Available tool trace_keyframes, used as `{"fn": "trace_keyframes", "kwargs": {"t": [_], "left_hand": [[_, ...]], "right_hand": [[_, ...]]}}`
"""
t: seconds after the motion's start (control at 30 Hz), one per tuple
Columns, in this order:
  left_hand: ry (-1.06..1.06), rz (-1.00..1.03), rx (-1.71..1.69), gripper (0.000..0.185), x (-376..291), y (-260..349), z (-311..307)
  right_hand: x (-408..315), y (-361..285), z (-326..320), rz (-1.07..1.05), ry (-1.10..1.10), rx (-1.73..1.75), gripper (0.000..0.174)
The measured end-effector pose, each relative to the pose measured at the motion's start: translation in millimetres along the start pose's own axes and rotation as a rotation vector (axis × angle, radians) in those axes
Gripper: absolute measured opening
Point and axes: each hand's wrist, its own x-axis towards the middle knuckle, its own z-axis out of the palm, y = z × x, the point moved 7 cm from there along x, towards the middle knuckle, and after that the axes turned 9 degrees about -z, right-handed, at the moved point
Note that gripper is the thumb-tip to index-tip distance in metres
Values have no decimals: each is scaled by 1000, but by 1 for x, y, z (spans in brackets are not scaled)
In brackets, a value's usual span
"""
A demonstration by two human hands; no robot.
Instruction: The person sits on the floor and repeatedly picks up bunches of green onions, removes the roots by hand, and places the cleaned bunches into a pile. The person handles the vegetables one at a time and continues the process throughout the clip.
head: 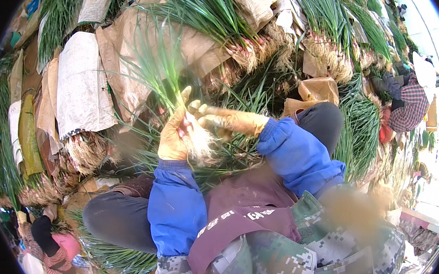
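My left hand (pixel 172 138), in a yellowish work glove, grips a small bunch of green onions (pixel 179 97). Their leaves fan upward, while pinkish bulbs and pale roots (pixel 200 140) hang beside the palm. From the other side my right hand (pixel 233 120), gloved alike, reaches to the bunch with its fingers by the bulbs. Motion blur hides whether those fingers pinch anything. Beneath both hands, loose green onions (pixel 225 158) lie in a heap between my bent knees and over the edge of my maroon apron (pixel 247 189).
Beyond the hands lie large bundles of green onions (pixel 209 16), partly covered by woven sacks (pixel 81 82). Another pile (pixel 359 124) lies beside my right knee. One person (pixel 410 98) sits at the right; another (pixel 43 250) works at lower left.
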Motion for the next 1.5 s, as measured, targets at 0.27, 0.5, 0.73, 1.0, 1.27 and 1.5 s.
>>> {"fn": "trace_keyframes", "kwargs": {"t": [0.27,0.5,0.73,1.0,1.27,1.5], "left_hand": [[170,115,261,20,-3,35,-32],[466,227,665,17,13,32,-41],[324,-66,347,28,31,9,-68],[455,155,530,38,26,9,-54],[289,280,409,27,7,15,-33],[252,108,296,22,21,16,-72]], "right_hand": [[-47,-31,-89,-378,166,1270,35],[35,8,-135,199,196,-1107,25],[50,-49,-197,-165,897,-1356,24],[24,-47,-77,-42,596,-1209,22],[61,35,-127,252,281,-1154,28],[54,-46,-197,33,789,-1167,32]]}}
